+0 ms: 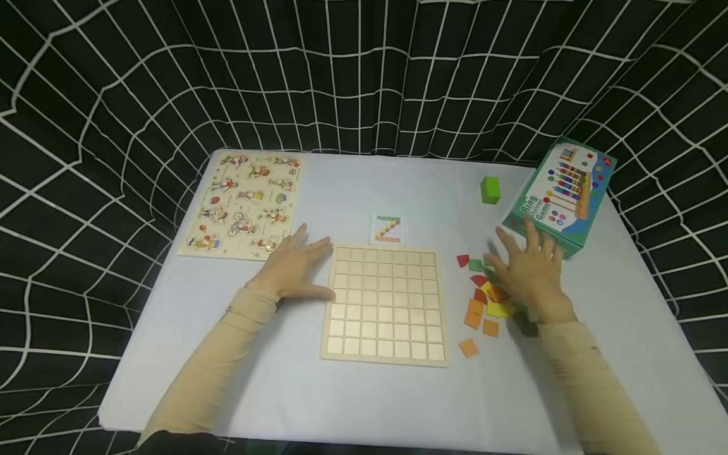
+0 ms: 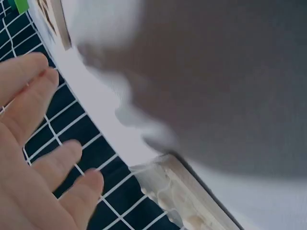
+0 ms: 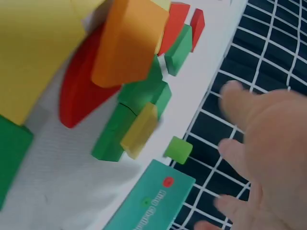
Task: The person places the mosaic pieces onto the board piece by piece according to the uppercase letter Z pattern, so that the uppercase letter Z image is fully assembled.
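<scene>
A wooden grid board (image 1: 385, 303) with square cells lies mid-table, its cells bare. My left hand (image 1: 294, 266) spreads its fingers beside the board's left edge, thumb tip right at the rim; the left wrist view shows its fingers (image 2: 41, 103) apart and holding nothing. Over the loose coloured pieces to the right of the board hovers my right hand (image 1: 531, 268), fingers extended. Beneath and beside it lie orange squares (image 1: 469, 347), red quarter-round pieces (image 1: 463, 260), yellow pieces (image 1: 500, 309) and green pieces (image 3: 115, 132), some hidden under the hand. A small pattern card (image 1: 388, 229) sits behind the board.
A wooden picture puzzle (image 1: 244, 205) lies at the back left, near the left hand. At the back right stands a green Ring game box (image 1: 560, 196), close past the right fingertips. A bright green block (image 1: 490, 189) stands left of it. Black gridded cloth (image 1: 364, 76) hangs behind the table.
</scene>
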`<move>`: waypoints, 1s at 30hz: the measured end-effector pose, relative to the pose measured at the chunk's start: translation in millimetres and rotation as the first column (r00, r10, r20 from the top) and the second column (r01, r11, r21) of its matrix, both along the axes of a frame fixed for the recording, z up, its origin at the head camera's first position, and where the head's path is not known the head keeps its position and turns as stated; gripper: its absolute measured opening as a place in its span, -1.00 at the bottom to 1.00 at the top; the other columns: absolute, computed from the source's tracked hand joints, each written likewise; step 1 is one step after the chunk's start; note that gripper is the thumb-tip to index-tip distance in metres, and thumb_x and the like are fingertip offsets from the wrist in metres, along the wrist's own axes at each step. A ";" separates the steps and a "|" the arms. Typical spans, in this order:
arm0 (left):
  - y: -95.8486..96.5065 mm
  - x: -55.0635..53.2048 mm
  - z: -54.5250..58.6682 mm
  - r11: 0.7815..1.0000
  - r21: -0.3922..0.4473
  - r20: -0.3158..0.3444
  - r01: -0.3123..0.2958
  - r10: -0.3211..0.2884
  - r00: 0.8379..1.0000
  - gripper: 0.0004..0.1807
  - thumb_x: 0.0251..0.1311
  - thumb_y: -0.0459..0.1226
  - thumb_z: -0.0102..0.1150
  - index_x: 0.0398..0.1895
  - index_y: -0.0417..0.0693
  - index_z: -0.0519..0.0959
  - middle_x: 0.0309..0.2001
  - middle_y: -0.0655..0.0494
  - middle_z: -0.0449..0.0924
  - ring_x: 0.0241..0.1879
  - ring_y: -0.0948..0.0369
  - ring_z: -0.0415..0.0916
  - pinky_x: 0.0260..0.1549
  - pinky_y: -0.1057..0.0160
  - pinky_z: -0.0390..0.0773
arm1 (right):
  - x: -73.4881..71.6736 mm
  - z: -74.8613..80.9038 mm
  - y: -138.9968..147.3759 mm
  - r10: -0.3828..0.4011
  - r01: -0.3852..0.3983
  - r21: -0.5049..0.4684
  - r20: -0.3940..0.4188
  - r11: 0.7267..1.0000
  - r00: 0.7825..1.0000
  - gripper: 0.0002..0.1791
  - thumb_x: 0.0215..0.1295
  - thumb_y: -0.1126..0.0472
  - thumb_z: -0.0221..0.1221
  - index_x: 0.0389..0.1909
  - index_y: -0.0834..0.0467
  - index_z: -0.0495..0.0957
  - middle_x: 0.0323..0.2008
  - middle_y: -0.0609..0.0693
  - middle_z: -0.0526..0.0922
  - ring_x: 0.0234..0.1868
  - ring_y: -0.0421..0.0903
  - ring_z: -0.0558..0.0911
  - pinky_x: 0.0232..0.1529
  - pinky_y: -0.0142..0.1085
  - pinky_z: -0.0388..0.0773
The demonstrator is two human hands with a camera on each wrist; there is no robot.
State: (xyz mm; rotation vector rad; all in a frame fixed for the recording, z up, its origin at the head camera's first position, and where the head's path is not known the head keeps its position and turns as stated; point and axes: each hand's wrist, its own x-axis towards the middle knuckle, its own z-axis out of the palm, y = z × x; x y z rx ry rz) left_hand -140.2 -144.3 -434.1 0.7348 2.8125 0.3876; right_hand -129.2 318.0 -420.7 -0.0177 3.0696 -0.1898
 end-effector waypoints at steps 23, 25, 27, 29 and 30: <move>6.8 6.6 -7.8 1.000 -0.012 -0.037 0.026 -0.027 0.999 0.18 -0.26 0.36 0.52 0.50 0.07 0.41 0.54 0.19 0.37 -0.22 0.12 0.13 -0.30 0.25 0.10 | -27.3 0.1 12.6 -0.009 0.103 -0.247 0.354 0.964 0.935 -0.50 0.44 0.08 0.25 0.27 0.28 0.57 0.32 0.45 0.50 0.17 0.33 0.45 0.30 0.28 0.40; 6.4 5.0 -7.4 0.999 -0.019 -0.039 0.027 -0.028 0.999 0.18 -0.26 0.36 0.51 0.50 0.08 0.41 0.53 0.20 0.37 -0.23 0.12 0.11 -0.31 0.26 0.09 | -30.7 1.3 12.3 -0.021 0.121 -0.258 0.362 0.959 0.932 -0.50 0.43 0.08 0.26 0.26 0.29 0.57 0.32 0.45 0.48 0.16 0.32 0.42 0.29 0.27 0.41; 6.5 3.6 -7.5 0.999 -0.021 -0.034 0.026 -0.027 0.999 0.18 -0.26 0.37 0.51 0.50 0.09 0.41 0.53 0.21 0.37 -0.24 0.12 0.10 -0.32 0.25 0.08 | -32.8 1.9 12.6 -0.037 0.142 -0.265 0.365 0.954 0.930 -0.52 0.42 0.08 0.27 0.22 0.30 0.60 0.29 0.45 0.48 0.16 0.31 0.41 0.28 0.27 0.41; 6.7 2.9 -8.0 1.000 -0.017 -0.024 0.025 -0.025 0.999 0.18 -0.27 0.37 0.52 0.50 0.10 0.41 0.53 0.21 0.37 -0.24 0.12 0.10 -0.32 0.25 0.08 | -34.4 3.4 13.4 -0.059 0.176 -0.282 0.380 0.943 0.923 -0.53 0.42 0.07 0.27 0.17 0.31 0.61 0.25 0.43 0.49 0.16 0.30 0.39 0.27 0.27 0.40; 6.9 2.8 -8.3 1.000 -0.016 -0.022 0.025 -0.026 0.999 0.18 -0.27 0.37 0.52 0.50 0.10 0.41 0.53 0.22 0.37 -0.24 0.12 0.10 -0.32 0.25 0.08 | -34.8 4.9 14.1 -0.066 0.188 -0.290 0.383 0.938 0.921 -0.54 0.42 0.06 0.26 0.15 0.32 0.62 0.23 0.42 0.50 0.15 0.30 0.39 0.26 0.27 0.40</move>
